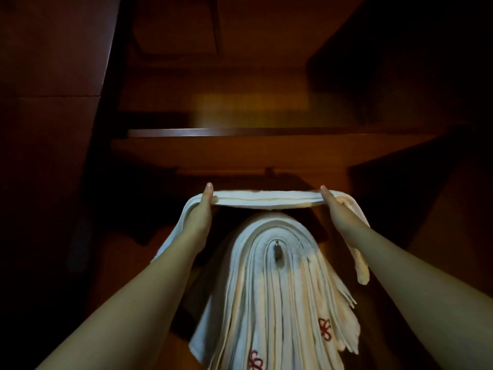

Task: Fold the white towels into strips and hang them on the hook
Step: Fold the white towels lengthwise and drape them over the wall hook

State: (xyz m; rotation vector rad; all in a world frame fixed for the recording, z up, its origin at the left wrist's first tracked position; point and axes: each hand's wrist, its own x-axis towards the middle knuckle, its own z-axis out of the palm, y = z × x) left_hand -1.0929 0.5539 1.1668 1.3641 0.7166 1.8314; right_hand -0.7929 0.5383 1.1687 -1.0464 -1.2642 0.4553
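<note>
My left hand (198,214) and right hand (337,212) grip a folded towel (266,200) stretched above the towels (280,303) draped over the hook (277,249).

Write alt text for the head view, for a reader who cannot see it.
Two hands, left hand and right hand, hold a folded white towel stretched level above a thick stack of hung towels draped over a metal hook, inside a dim wooden cabinet.
</note>
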